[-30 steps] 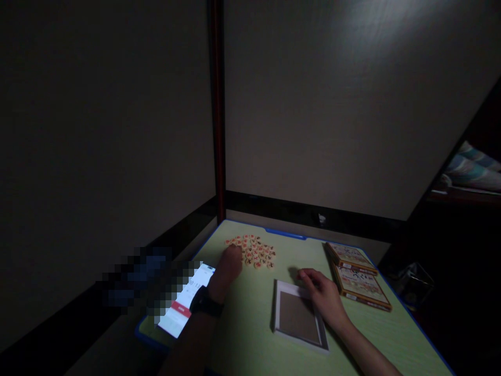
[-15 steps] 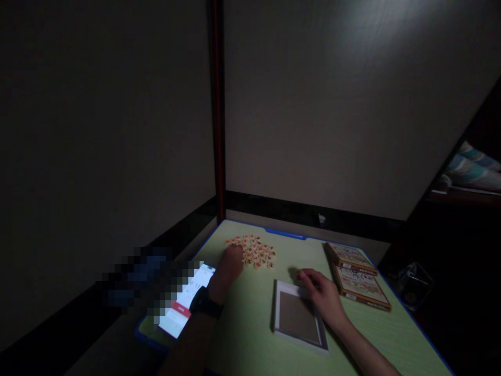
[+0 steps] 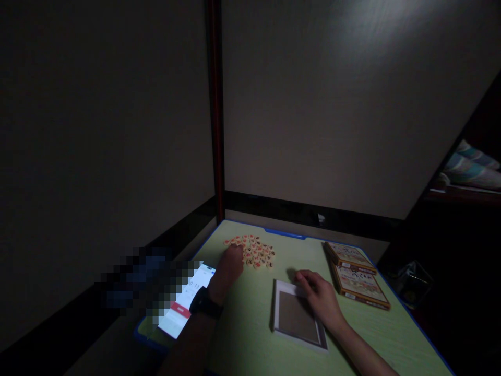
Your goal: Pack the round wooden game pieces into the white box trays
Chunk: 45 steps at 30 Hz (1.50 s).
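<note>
Round wooden Chinese chess pieces (image 3: 258,255) with red and black characters lie in a loose cluster at the table's far left. My left hand (image 3: 233,261), with a dark watch on its wrist, is at the cluster's left side. Its fingers are closed down among the pieces, and what they hold is hidden. A shallow white-rimmed box or tray (image 3: 299,316) with a brown inside lies nearer me. My right hand (image 3: 323,297) is over its far right corner, fingers curled and thumb close to them. I cannot make out anything between them.
A lit phone (image 3: 176,313) lies at the table's left edge. Two printed game boxes, a rear one (image 3: 350,256) and a front one (image 3: 362,284), overlap at the right. The green table (image 3: 242,324) has a blue rim and stands by the walls. A bin (image 3: 413,284) stands beyond its right edge.
My left hand stays at the same spot among the pieces. My right hand has shifted very slightly left and curls over the same corner. The box has not visibly moved.
</note>
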### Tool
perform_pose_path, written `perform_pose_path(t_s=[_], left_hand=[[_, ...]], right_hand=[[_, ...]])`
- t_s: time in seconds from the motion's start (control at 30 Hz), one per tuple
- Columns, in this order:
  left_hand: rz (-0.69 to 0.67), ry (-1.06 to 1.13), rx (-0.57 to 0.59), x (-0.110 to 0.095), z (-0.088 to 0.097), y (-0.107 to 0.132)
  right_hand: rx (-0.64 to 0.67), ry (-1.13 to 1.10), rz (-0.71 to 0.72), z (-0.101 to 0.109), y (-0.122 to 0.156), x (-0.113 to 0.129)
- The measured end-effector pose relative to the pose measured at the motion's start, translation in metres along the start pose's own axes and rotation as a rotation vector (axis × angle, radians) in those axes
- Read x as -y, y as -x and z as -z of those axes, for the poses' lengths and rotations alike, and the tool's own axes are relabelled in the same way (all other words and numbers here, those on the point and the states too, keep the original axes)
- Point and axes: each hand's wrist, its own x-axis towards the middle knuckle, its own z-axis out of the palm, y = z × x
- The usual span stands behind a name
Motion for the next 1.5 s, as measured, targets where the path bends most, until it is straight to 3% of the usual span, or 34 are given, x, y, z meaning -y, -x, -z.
perform_pose_path(t_s=[0.2, 0.47, 0.6, 0.8, 0.97, 1.23, 1.4, 1.5], left_hand=[[0.003, 0.076, 0.081, -0.015, 0.016, 0.003], [-0.015, 0.049, 0.106, -0.014, 0.008, 0.001], [-0.044, 0.077, 0.061, -0.017, 0.014, 0.001], [-0.201, 0.193, -0.062, -0.064, 0.023, 0.014], [-0.318, 0.171, 0.04, -0.101, 0.015, 0.016], [-0.288, 0.207, 0.062, -0.097, 0.003, 0.01], [-0.341, 0.241, 0.061, -0.093, -0.002, 0.019], [-0.361, 0.254, 0.042, -0.095, -0.005, 0.023]], right_hand=[[-0.003, 0.016, 0.014, -0.002, 0.001, -0.002], [0.005, 0.014, 0.008, -0.002, 0.001, -0.002], [-0.006, 0.017, 0.014, -0.003, 0.0, -0.002], [-0.018, 0.008, 0.026, -0.002, -0.001, -0.004], [-0.045, -0.007, -0.003, 0.0, -0.002, -0.005], [-0.107, -0.122, -0.083, -0.018, -0.003, -0.002], [-0.205, -0.21, -0.12, -0.022, -0.037, -0.002], [0.006, -0.121, -0.028, -0.02, -0.083, 0.011]])
